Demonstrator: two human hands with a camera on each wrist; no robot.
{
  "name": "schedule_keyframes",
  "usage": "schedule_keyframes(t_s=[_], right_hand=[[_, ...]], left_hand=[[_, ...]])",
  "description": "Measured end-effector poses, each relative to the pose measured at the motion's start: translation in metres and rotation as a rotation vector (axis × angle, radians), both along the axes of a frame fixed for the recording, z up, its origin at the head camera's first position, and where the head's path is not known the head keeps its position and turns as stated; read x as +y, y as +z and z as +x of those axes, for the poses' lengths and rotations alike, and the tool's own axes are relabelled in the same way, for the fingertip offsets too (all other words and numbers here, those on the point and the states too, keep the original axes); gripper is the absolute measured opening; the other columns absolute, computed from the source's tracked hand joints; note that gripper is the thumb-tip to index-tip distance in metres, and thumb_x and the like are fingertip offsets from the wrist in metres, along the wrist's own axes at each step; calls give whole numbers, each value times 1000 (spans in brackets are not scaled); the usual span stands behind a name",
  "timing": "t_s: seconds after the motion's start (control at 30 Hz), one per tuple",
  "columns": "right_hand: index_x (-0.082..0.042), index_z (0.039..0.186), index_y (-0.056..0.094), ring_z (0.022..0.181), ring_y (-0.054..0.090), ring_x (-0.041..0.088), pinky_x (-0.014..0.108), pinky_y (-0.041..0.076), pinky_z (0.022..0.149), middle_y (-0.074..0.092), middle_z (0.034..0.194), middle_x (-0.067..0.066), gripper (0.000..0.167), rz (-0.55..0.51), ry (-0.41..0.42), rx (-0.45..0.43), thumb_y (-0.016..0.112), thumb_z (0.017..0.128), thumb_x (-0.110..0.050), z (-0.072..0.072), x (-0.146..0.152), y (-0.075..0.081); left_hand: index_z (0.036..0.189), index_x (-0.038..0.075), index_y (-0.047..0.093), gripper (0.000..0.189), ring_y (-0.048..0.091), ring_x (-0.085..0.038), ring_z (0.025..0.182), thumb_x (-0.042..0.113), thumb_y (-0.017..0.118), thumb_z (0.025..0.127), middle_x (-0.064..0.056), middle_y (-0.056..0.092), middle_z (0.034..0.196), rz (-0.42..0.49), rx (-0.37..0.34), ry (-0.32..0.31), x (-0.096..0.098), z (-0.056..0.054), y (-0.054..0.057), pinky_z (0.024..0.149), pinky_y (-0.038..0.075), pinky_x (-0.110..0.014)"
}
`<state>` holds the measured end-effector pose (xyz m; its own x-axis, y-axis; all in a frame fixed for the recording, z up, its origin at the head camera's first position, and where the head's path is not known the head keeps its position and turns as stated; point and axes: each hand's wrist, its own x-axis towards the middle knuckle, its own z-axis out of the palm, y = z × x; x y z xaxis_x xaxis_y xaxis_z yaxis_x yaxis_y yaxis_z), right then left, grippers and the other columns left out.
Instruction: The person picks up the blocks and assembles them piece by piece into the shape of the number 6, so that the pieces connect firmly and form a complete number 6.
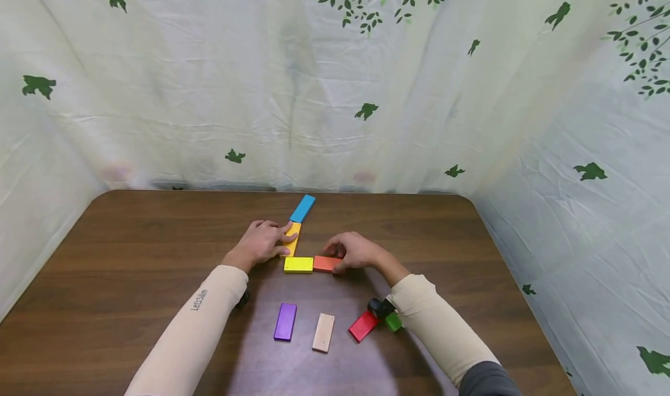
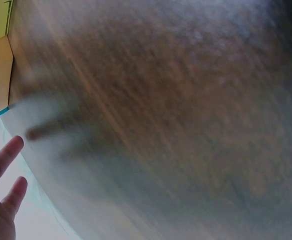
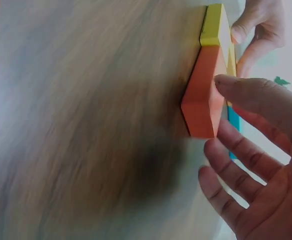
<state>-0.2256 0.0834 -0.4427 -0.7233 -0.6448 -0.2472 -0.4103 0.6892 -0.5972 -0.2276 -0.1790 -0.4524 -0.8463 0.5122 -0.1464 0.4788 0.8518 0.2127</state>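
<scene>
In the head view my left hand (image 1: 260, 245) holds an amber block (image 1: 293, 239) with thumb and fingertips; its other fingers spread out in the left wrist view. A blue block (image 1: 302, 208) adjoins the amber one's far end. At the near end a yellow block (image 1: 298, 265) lies crosswise, end to end with an orange-red block (image 1: 325, 264). My right hand (image 1: 356, 250) pinches that orange-red block (image 3: 202, 95) between thumb and index finger. Its remaining fingers are loosely bent in the right wrist view.
Nearer on the brown wooden table (image 1: 157, 256) lie a purple block (image 1: 285, 322), a pale wood-coloured block (image 1: 323, 332), a red block (image 1: 363, 326) and a green block (image 1: 393, 322). The right forearm passes over the green one. A leaf-patterned curtain (image 1: 209, 93) surrounds the table.
</scene>
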Motion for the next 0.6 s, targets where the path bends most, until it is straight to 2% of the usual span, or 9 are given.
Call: schedule_keyframes(t_s=[0.23,0.43,0.6], right_hand=[[-11,117,68,88,56,17,27,48,77,66,105,-1,42,0,52,26,81,77,-12,7,29,4],[-8,111,69,88,57,17,26,49,77,66,101,3,38,-35,80,22,82,76,-12,11,56,7],[-6,106,70,84,58,17,27,50,75,67,96,5,33,-60,160,-5,82,75,-11,16,74,9]], left_hand=[[136,17,53,52,43,-42,128,35,66,88,-9,40,149,14,-2,-8,1,-1,1,104,28,-60],[136,18,54,52,43,-41,128,35,66,88,-9,40,149,19,3,-10,2,-2,-1,104,29,-60],[136,17,55,52,43,-41,128,35,65,88,-9,40,149,15,5,-11,-1,-1,-1,104,28,-60]])
